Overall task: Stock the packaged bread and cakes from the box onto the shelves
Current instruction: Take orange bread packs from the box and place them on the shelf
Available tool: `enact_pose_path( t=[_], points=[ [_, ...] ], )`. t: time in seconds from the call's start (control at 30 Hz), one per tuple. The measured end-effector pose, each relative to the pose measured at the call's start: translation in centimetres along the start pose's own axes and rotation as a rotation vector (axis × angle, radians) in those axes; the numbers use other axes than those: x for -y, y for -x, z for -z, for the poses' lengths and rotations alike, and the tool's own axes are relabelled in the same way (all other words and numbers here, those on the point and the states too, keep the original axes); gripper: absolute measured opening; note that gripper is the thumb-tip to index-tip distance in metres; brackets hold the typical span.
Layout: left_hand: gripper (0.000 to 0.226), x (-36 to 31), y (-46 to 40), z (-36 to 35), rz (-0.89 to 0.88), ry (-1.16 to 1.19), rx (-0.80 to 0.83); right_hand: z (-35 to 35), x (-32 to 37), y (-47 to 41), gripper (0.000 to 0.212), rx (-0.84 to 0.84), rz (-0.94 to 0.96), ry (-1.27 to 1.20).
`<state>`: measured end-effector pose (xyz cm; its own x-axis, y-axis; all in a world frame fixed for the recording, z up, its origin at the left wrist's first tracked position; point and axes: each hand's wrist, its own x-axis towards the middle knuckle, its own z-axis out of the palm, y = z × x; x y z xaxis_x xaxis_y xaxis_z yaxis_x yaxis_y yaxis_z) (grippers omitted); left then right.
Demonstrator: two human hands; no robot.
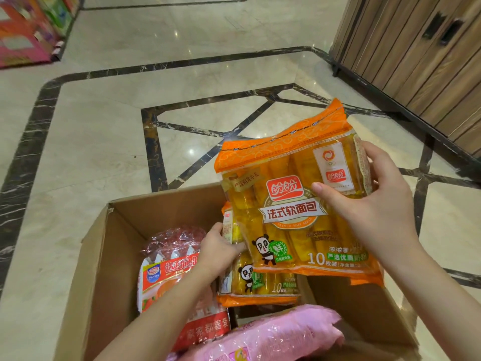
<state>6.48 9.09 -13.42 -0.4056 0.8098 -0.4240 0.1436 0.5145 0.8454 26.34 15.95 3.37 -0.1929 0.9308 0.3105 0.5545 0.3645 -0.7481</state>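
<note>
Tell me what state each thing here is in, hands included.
Brown cardboard box: open, partly filled.
Upper orange bread pack: sealed, lifted above the box.
Second orange bread pack: sealed, partly under the first.
Red-and-white cake pack: sealed, lying in the box.
Pink plastic pack: lying in the box.
Right hand: grips the upper pack.
Left hand: holds the second pack's edge.

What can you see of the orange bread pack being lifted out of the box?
The top orange bread pack is glossy clear plastic with orange borders, a red logo, a panda and "10" printed on it; yellow wrapped rolls show inside. It is held tilted above the cardboard box. The right hand grips its right edge; the left hand holds its lower left, against a second identical pack beneath.
</note>
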Motion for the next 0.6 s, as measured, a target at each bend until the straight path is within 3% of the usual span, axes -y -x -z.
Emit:
enact_pose_path(
  t=[0.2, 0.5, 0.6],
  points=[
    [0.048, -4.6, 4.5, 5.5, 0.027, 0.138, -0.077, 3.4, 6.0, -2.3, 0.075, 0.001, -0.039, -0.002],
    [0.068, -16.8, 14.7, 16.4, 0.055, 0.211, -0.161, 12.5, 18.5, -5.6, 0.075, 0.044, -0.161, -0.037],
    [0.049, -21.8, 18.9, 20.4, 0.064, 0.251, -0.223, 15.6, 23.3, -6.9, 0.072, 0.07, -0.183, -0.069]
  ],
)
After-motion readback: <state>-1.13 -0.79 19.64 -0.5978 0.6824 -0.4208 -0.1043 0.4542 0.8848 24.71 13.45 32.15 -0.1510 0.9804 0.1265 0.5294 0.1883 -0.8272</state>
